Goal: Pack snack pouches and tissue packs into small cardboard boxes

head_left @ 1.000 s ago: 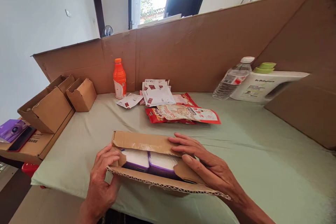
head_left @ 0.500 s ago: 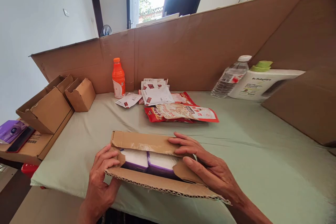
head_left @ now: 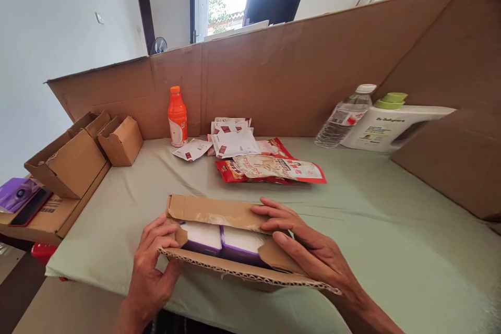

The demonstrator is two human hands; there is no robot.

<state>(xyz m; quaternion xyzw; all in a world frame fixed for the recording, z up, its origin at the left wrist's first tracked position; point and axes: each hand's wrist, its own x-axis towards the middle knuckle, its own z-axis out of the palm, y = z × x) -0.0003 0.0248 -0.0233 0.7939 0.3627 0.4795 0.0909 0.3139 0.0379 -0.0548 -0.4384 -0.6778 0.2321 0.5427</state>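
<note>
A small cardboard box (head_left: 219, 211) lies near the table's front edge with its top flaps raised. Inside, two white packs with purple edges (head_left: 201, 235) sit side by side, partly hidden by the flaps. My left hand (head_left: 154, 261) grips the box's left end, fingers over the small side flap and thumb below the near flap. On the right end, my right hand (head_left: 305, 240) holds the box, with fingers across the far flap and thumb along the right side flap. The near flap (head_left: 250, 271) slants toward me, its corrugated edge showing.
Red snack bags (head_left: 274, 167) and white sachets (head_left: 235, 142) lie beyond the box. An orange bottle (head_left: 178, 117), a leaning clear bottle (head_left: 344, 117) and a white jug (head_left: 376, 128) stand along the cardboard wall (head_left: 293, 73). Open cardboard boxes (head_left: 74, 162) and a phone (head_left: 31, 207) are left.
The box's near flap has risen slightly at its free edge. Both hands keep nearly the same places on the box.
</note>
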